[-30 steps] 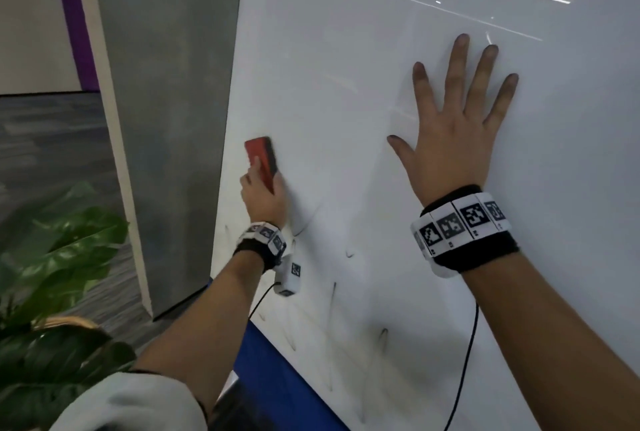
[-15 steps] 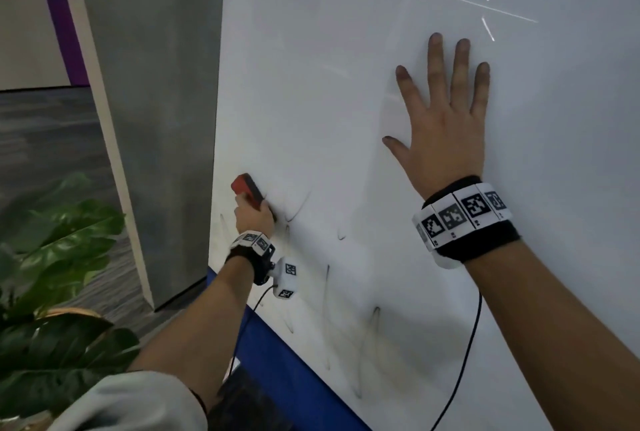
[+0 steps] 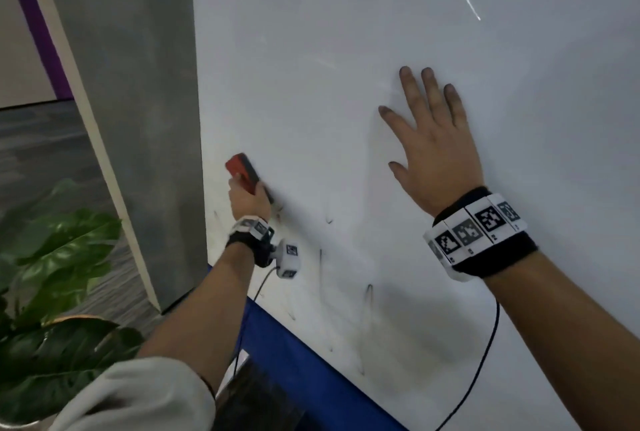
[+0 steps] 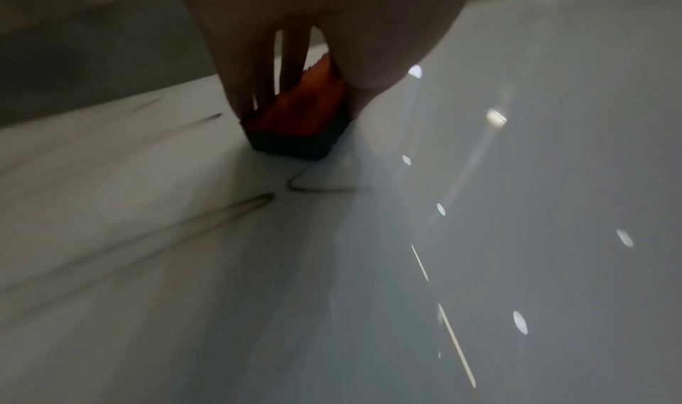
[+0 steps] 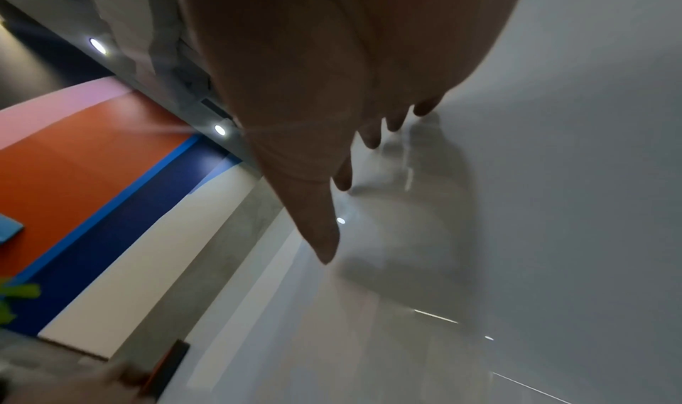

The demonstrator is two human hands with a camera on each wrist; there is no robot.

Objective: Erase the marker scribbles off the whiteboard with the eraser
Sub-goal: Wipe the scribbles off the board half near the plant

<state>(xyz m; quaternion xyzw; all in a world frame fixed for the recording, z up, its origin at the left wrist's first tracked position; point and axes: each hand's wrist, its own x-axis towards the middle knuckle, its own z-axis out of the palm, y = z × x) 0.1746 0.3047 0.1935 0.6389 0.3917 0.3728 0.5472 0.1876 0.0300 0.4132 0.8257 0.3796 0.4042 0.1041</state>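
Head view: left hand [image 3: 247,202] grips the eraser [image 3: 242,172] flat on the board [image 3: 311,32] near its left edge; right hand [image 3: 433,150], fingers straight, braces higher up. Scribbles [image 3: 369,292] remain below; a rushed stroke could skip them. Left wrist: blurred, fingers [image 4: 251,69] clamp the eraser [image 4: 299,118]. Right wrist: palm hides contact.

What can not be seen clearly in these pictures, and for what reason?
- Felt face of the eraser: pressed to the whiteboard in the head view, hidden.
- Grip of the left hand on the eraser: blurred and dark in the left wrist view.
- Marker scribbles: faint, their lower ends too thin to follow.
- Palm of the right hand: faces the whiteboard, contact uncertain.
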